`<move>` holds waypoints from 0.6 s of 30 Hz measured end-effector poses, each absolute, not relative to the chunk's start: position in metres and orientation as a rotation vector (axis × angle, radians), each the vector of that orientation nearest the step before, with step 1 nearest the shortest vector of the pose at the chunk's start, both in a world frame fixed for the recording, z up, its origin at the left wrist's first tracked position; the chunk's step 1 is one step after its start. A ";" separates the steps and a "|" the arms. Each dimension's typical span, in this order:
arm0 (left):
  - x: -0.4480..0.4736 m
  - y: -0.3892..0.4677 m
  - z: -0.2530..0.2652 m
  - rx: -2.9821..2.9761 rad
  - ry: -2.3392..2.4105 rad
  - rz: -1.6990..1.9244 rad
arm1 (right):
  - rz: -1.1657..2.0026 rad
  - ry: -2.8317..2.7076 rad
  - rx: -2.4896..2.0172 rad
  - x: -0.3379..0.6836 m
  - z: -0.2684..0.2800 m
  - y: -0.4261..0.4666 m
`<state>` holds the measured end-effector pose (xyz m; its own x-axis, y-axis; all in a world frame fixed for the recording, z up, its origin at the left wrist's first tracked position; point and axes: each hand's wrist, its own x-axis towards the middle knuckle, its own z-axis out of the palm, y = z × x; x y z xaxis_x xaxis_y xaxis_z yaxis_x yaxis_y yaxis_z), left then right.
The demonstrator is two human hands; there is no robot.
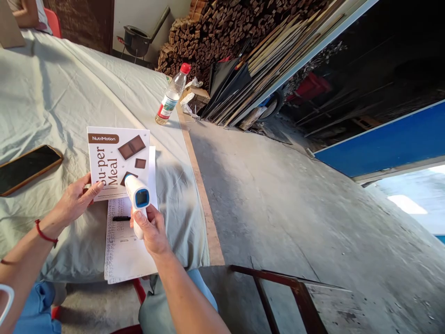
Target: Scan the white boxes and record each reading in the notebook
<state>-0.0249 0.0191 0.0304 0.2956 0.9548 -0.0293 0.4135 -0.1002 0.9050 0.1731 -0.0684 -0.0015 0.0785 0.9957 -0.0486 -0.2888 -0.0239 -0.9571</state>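
My left hand point(74, 198) grips the lower left corner of a white box point(104, 162) printed "NutriMotion Su-per Meal", thumb on its front face. In my right hand point(153, 228) is a white infrared thermometer point(132, 185) with a blue-rimmed dark screen, held by its handle in front of the box's lower right corner. Whether the thermometer touches the box I cannot tell. Below them lies an open notebook point(130, 260) with writing on its pages, and a black pen point(121, 218) rests on it. A phone point(29, 168) with a dark screen lies left of the box.
A cloth-covered table point(69, 88) carries a plastic bottle point(170, 99) with a red cap near its right edge. Another person's arm point(26, 16) shows at the far left. Stacked firewood point(208, 37) stands behind. A dark wooden frame point(278, 283) is at lower right on the concrete floor.
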 end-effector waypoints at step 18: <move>-0.022 0.018 0.040 1.478 1.236 0.733 | 1.405 -0.845 -1.027 0.169 -0.003 -0.072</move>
<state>-0.0222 0.0181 0.0400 0.2853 0.9459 -0.1543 0.3187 0.0582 0.9461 0.1689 -0.0717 -0.0025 0.0262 0.9931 -0.1147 -0.3639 -0.0973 -0.9263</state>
